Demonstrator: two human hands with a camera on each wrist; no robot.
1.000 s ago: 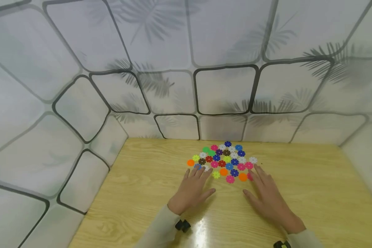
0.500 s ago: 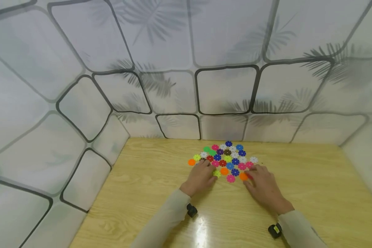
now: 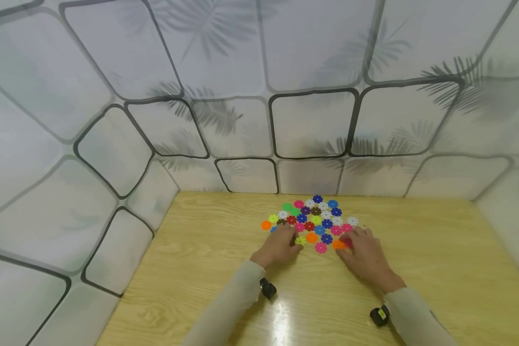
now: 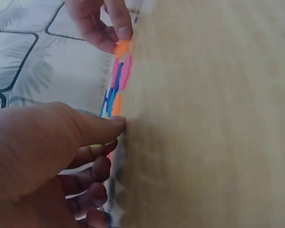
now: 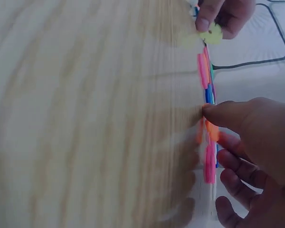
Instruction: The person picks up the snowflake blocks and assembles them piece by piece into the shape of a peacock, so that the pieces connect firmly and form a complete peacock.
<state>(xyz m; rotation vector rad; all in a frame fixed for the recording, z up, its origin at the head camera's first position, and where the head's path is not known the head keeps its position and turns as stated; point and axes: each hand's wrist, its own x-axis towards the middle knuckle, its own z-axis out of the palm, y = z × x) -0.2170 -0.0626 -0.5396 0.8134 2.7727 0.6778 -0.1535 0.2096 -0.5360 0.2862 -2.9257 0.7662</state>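
Observation:
Several flat, notched plastic discs (image 3: 310,226) in many colours lie close together on the wooden table. At the near left of the group, my left hand (image 3: 278,246) pinches a yellow-green notched disc (image 3: 301,240) between thumb and index finger. The right wrist view shows that disc (image 5: 211,34) tilted up in the fingers. My right hand (image 3: 367,252) pinches an orange notched disc (image 3: 339,244) at the near right. In the left wrist view this orange disc (image 4: 122,48) is also raised on edge. Both hands partly cover neighbouring discs.
A pale patterned wall covering (image 3: 315,125) rises behind the table (image 3: 199,269) and along its left side. A pink disc (image 3: 320,248) and another orange disc (image 3: 312,238) lie between the hands. Each wrist wears a small black device.
Both hands were spread flat beside the discs; their fingers have since curled in. The left moved up and right onto the yellow-green disc, the right closed on the orange one.

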